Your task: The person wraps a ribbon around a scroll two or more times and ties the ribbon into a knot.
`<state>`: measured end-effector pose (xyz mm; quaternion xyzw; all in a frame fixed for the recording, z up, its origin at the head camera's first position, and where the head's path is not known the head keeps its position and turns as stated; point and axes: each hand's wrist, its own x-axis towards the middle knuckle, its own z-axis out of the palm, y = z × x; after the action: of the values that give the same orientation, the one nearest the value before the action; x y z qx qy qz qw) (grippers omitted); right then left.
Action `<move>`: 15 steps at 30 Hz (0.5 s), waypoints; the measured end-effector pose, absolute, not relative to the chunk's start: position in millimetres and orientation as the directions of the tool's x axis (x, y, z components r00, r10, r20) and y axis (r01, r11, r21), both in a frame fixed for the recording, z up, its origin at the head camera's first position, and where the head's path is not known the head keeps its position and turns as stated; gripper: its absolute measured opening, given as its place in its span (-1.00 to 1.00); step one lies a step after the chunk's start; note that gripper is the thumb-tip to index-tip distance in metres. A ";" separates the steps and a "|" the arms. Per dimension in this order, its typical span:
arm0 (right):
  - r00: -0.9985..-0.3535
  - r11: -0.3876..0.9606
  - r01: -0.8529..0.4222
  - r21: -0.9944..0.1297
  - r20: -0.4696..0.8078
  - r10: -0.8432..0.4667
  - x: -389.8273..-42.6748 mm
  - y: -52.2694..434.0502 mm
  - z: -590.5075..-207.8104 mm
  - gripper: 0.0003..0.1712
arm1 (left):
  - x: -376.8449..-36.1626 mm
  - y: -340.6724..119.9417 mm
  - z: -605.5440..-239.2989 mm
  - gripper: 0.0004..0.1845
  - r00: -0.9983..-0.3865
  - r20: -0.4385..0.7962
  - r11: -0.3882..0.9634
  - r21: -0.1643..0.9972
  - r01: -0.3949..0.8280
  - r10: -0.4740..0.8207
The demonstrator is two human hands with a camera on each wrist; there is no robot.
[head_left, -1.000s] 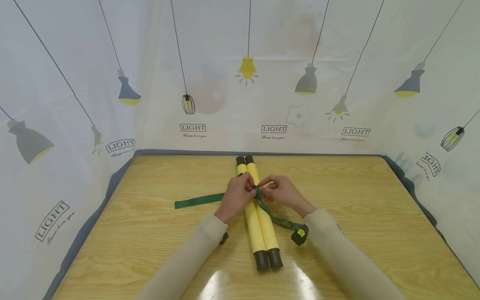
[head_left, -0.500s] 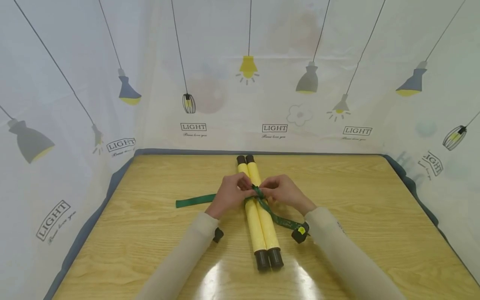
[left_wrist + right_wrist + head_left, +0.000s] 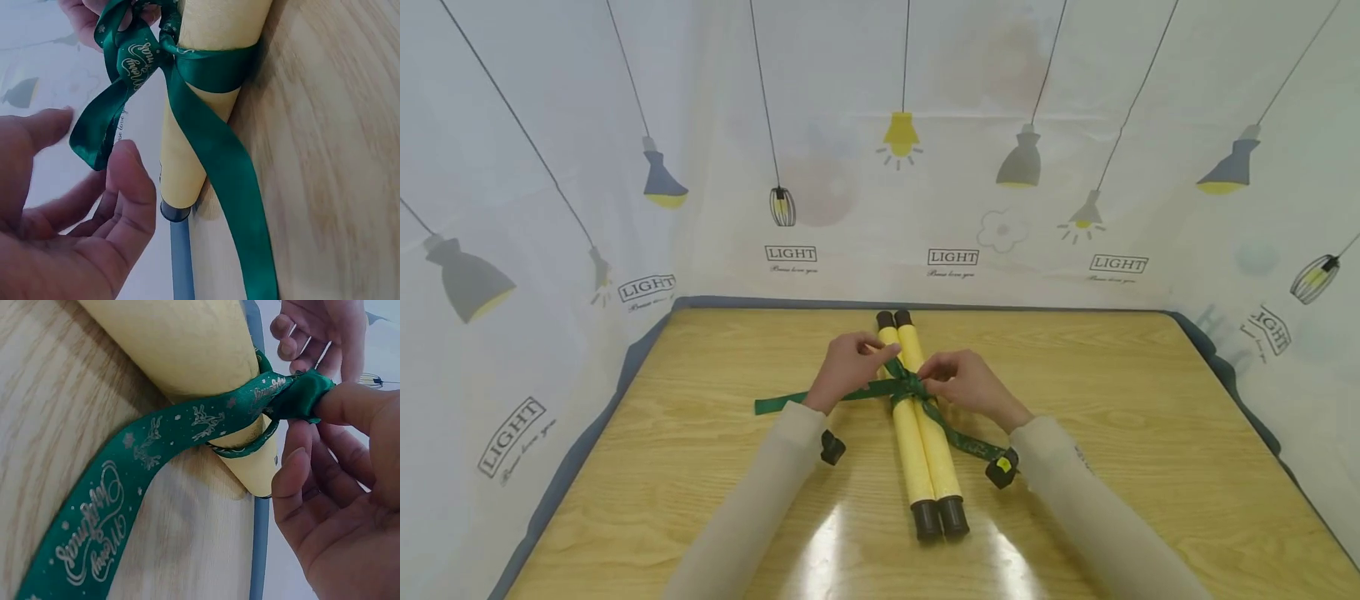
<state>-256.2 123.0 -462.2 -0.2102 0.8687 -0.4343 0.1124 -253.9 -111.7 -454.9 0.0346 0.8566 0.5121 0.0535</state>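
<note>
Green ribbon [image 3: 904, 387] tied around two yellow rolls [image 3: 921, 433] on bench [image 3: 700, 467]; right hand [image 3: 964, 385] pinches knot, left hand [image 3: 844, 371] relaxed, fingers loose beside loop.

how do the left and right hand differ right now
The right hand pinches the green ribbon at the knot; the left hand holds nothing. The right hand's fingers are curled, the left hand's fingers relaxed beside a ribbon loop. Both sit over the yellow rolls.
</note>
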 end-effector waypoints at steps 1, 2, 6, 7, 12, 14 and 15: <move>-0.885 0.541 -0.277 -0.794 -0.008 -0.465 -256.4 122.7 -463.1 -0.86 | -254.7 -112.3 -455.0 -0.61 -0.989 -0.078 0.480 0.877 -0.007 0.127; -0.884 0.547 -0.287 -0.786 -0.003 -0.468 -256.6 122.4 -463.6 -0.86 | -254.9 -112.8 -454.3 -0.66 -0.986 -0.099 0.484 0.875 -0.022 0.134; -0.886 0.567 -0.307 -0.765 0.013 -0.463 -256.4 123.3 -463.3 -0.87 | -254.7 -116.5 -451.9 -0.80 -0.977 -0.153 0.512 0.857 -0.058 0.146; -0.889 0.569 -0.306 -0.763 0.015 -0.457 -256.4 124.0 -463.3 -0.88 | -254.3 -117.2 -450.7 -0.81 -0.975 -0.162 0.520 0.852 -0.061 0.151; -0.895 0.567 -0.300 -0.767 0.021 -0.446 -258.2 127.5 -463.5 -0.91 | -253.1 -119.7 -448.5 -0.87 -0.969 -0.173 0.543 0.838 -0.050 0.178; -0.897 0.566 -0.291 -0.771 0.015 -0.441 -259.3 127.7 -464.7 -0.92 | -252.0 -120.0 -447.9 -0.89 -0.971 -0.161 0.555 0.831 -0.035 0.179; -0.898 0.565 -0.289 -0.773 0.015 -0.439 -259.4 128.0 -465.0 -0.91 | -251.5 -120.4 -447.6 -0.89 -0.972 -0.154 0.557 0.830 -0.029 0.179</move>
<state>-259.4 128.0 -465.0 -0.2071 0.8800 -0.4180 0.0897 -251.5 -120.4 -447.6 0.0428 0.8754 0.4685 0.1107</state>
